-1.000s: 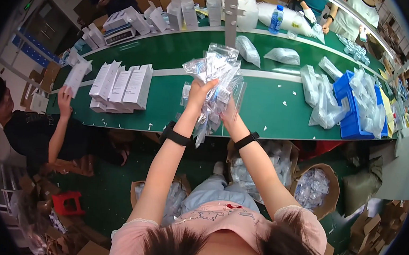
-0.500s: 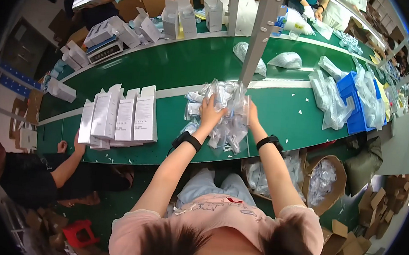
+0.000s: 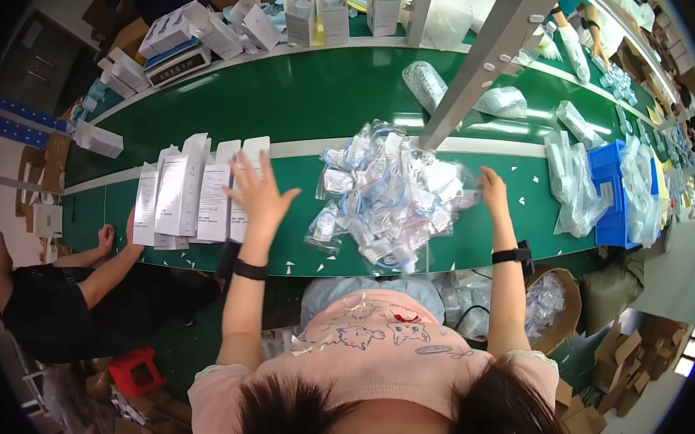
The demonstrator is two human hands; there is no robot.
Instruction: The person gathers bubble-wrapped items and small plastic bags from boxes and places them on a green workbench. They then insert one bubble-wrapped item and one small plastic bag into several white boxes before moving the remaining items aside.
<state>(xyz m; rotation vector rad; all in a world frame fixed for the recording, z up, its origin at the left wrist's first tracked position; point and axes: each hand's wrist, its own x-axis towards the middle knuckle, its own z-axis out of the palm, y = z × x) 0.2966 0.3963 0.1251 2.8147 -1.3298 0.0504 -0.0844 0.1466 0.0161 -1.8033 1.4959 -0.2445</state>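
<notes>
A heap of clear plastic packets [image 3: 389,200] with white and bluish parts inside lies spread on the green bench before me. To its left, my left hand [image 3: 258,199] is raised with fingers spread, in front of a row of open white boxes [image 3: 178,197]; it holds nothing, and whether it touches a box I cannot tell. My right hand [image 3: 494,193] is just off the heap's right side, fingers loosely bent and apart, with nothing visible in them.
A metal post [image 3: 487,65] rises behind the heap. Bubble-wrapped items [image 3: 425,85] lie on the belt beyond. At right stands a blue bin [image 3: 611,191] with plastic-wrapped pieces. A co-worker [image 3: 44,284] sits at left, one hand by the boxes. Below the bench is a carton [image 3: 570,313] of packets.
Both hands have let go of the packets and moved apart, the left toward the white boxes, the right outward. The packets now lie spread wider.
</notes>
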